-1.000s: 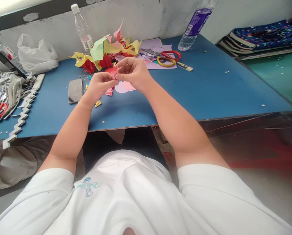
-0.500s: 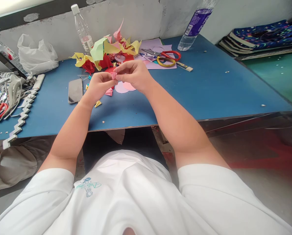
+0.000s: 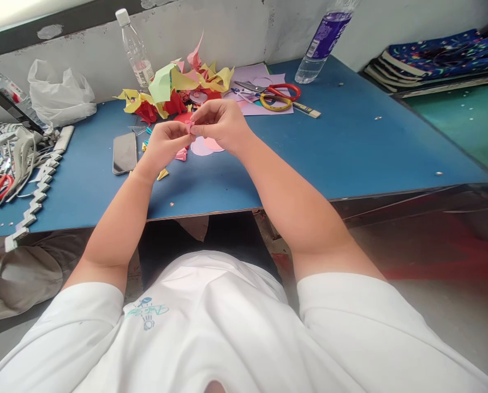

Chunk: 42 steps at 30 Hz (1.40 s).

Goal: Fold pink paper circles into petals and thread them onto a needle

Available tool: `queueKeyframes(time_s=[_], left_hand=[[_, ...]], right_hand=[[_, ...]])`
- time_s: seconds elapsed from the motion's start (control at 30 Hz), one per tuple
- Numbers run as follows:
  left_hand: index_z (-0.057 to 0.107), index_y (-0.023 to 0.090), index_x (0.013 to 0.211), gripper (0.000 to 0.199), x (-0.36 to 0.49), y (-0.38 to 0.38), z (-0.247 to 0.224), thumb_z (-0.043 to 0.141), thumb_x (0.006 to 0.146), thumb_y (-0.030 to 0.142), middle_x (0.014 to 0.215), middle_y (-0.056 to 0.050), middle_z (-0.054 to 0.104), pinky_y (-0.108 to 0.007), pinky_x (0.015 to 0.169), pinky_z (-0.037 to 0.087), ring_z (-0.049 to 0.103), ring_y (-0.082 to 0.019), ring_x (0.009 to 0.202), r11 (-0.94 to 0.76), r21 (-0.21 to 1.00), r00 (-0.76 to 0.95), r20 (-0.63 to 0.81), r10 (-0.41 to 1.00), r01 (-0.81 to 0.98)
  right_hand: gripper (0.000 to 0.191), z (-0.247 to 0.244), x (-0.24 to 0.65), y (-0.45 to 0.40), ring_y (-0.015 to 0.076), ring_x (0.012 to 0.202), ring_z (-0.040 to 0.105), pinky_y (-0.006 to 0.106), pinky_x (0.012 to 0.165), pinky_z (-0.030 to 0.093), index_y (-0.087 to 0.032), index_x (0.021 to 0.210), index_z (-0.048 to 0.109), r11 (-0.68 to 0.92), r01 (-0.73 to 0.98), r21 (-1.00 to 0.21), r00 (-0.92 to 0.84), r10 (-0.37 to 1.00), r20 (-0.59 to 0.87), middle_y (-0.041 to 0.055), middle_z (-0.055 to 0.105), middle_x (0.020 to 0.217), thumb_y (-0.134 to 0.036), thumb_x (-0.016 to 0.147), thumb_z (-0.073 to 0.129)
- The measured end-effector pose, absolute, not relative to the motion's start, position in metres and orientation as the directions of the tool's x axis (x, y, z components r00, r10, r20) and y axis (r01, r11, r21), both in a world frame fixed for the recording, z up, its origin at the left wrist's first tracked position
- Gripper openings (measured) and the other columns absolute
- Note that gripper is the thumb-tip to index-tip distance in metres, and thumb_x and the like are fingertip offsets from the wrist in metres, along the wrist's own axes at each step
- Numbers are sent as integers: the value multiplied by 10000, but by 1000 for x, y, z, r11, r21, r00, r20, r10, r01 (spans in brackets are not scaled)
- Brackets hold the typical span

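Between my two hands, above the blue table [image 3: 309, 147], is a small pink piece of folded paper [image 3: 189, 125]. My left hand [image 3: 168, 139] pinches it from the left, and my right hand [image 3: 221, 124] meets it from the right with thumb and forefinger. A thin upright sliver shows at my right fingertips, too small to name. Under and beside the hands lie round paper discs [image 3: 202, 146], lilac and pink, and a pink folded strip [image 3: 181, 155]. A yellow folded scrap [image 3: 162, 174] rests nearer to me. Crumpled coloured paper shapes [image 3: 174, 87] are heaped just behind.
A phone [image 3: 125, 153] lies left of my hands. Scissors [image 3: 279, 95] rest on lilac sheets [image 3: 250, 73] at the back. Two bottles, one clear [image 3: 135, 52] and one purple-labelled [image 3: 323, 41], stand by the wall. A plastic bag [image 3: 61, 93] and a folded paper chain [image 3: 39, 191] are left.
Both hands stay on the pink paper in nearly the same place. The whole view has shifted very slightly, and the things on the table appear a little further left.
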<state>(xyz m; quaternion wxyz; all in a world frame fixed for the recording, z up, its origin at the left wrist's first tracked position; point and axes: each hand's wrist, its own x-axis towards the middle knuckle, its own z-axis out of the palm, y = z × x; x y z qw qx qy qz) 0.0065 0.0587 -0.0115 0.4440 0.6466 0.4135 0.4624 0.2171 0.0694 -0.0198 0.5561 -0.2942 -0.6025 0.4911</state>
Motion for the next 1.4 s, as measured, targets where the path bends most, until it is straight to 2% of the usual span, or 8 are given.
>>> queueKeyframes(time_s=[0.3, 0.47, 0.67, 0.9, 1.0, 1.1, 1.3, 1.4], left_hand=[[893, 281, 804, 308, 6, 60, -14, 1157, 780, 438, 877, -64, 833, -450, 791, 590, 715, -260, 850, -329, 929, 219, 291, 932, 169], [877, 280, 788, 422, 7, 60, -14, 1157, 765, 594, 824, -53, 814, -431, 749, 554, 699, -276, 873, -394, 892, 221, 348, 911, 221], [925, 223, 894, 568, 6, 58, -13, 1101, 847, 761, 837, -16, 774, -430, 879, 516, 586, -203, 909, -422, 865, 264, 355, 897, 272], [889, 299, 983, 691, -1, 82, -30, 1025, 869, 967, 1006, -86, 900, -556, 921, 736, 825, -284, 947, -600, 719, 238, 552, 800, 350], [889, 313, 942, 736, -6, 90, -36, 996, 853, 1036, 990, -85, 919, -590, 887, 786, 853, -303, 901, -627, 684, 207, 597, 775, 374], [898, 316, 971, 671, -9, 93, -39, 1016, 899, 973, 1029, -75, 944, -583, 885, 801, 886, -312, 943, -636, 663, 229, 599, 767, 395], [890, 263, 1034, 374, -8, 92, -43, 1074, 1014, 588, 1065, -70, 950, -449, 866, 759, 883, -253, 969, -662, 635, 231, 629, 743, 399], [891, 259, 1017, 333, -8, 90, -44, 1057, 1020, 548, 1027, -60, 937, -443, 872, 749, 855, -243, 929, -677, 615, 237, 644, 727, 405]], right_hand=[[701, -25, 214, 80, 289, 966, 757, 561, 999, 612, -383, 803, 815, 337, -195, -921, -183, 910, 371, 25, 894, 898, -679, 353, 1264], [573, -31, 213, 83, 307, 1003, 786, 557, 991, 679, -360, 815, 830, 361, -202, -911, -193, 897, 398, 37, 869, 948, -585, 499, 1252], [462, -33, 215, 85, 320, 1029, 811, 497, 888, 724, -312, 855, 809, 426, -185, -886, -204, 865, 458, 40, 805, 956, -344, 720, 1250], [634, -41, 216, 97, 324, 1041, 843, 564, 1029, 763, -332, 877, 785, 532, -113, -840, -149, 826, 543, 47, 878, 1000, -742, 676, 1224], [656, -42, 217, 100, 348, 1074, 856, 606, 1087, 759, -351, 887, 786, 535, -103, -839, -150, 825, 545, 45, 908, 1029, -819, 673, 1192], [640, -44, 217, 103, 372, 1077, 859, 645, 1096, 768, -365, 879, 768, 529, -97, -843, -150, 830, 537, 40, 908, 1020, -758, 662, 1224], [580, -49, 214, 110, 371, 1050, 874, 629, 1063, 790, -349, 844, 728, 519, -85, -850, -143, 838, 526, 45, 865, 969, -598, 746, 1242], [581, -50, 213, 110, 359, 1060, 881, 618, 1081, 799, -344, 837, 710, 523, -88, -848, -154, 834, 530, 40, 868, 975, -572, 765, 1240]])
